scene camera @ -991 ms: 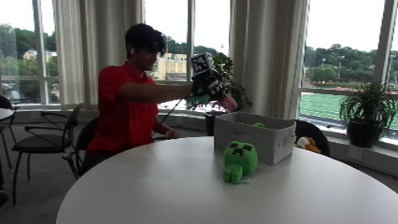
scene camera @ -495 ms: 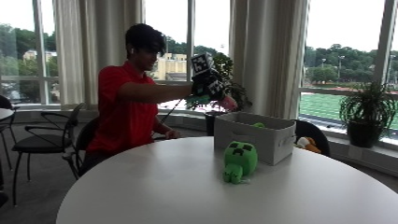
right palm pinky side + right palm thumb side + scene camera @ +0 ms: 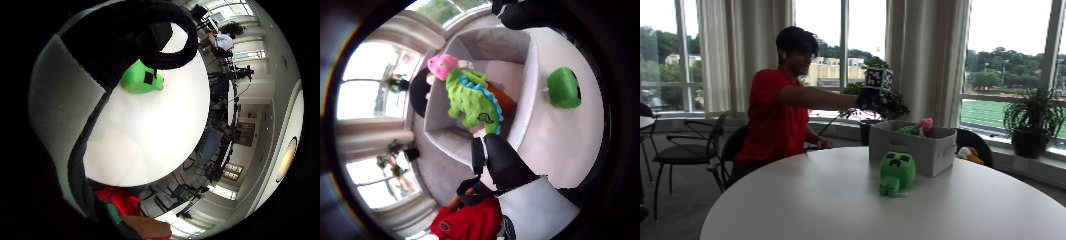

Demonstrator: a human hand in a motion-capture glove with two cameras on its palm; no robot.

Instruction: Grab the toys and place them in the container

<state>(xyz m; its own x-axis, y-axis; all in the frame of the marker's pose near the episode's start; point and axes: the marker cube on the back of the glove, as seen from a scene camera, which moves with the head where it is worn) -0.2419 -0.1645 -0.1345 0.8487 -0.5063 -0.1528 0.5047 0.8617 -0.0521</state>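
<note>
Gloved hand hangs over the box, nothing in its grasp

The person's black-gloved right hand (image 3: pixel 881 101) is stretched out above the grey fabric storage box (image 3: pixel 913 146), up in the air and touching nothing. From the thumb-side palm view a gloved finger (image 3: pixel 505 162) curves across the scene with no toy under it, so the hand reads as relaxed and empty; the outside view is too coarse to show each finger.

Down in the box, directly beneath the palm, lies a green plush dinosaur with blue spines (image 3: pixel 470 100), stretched across the floor of the box, and a pink plush toy (image 3: pixel 442 65) sits just beside its head end against the wall. From outside, only their tops poke above the rim.

One toy is not in yet: the blocky green plush creature with a black pixel face (image 3: pixel 896 173) stands upright on the round white table (image 3: pixel 840 210), just in front of the box's front wall, well below the hand
</note>
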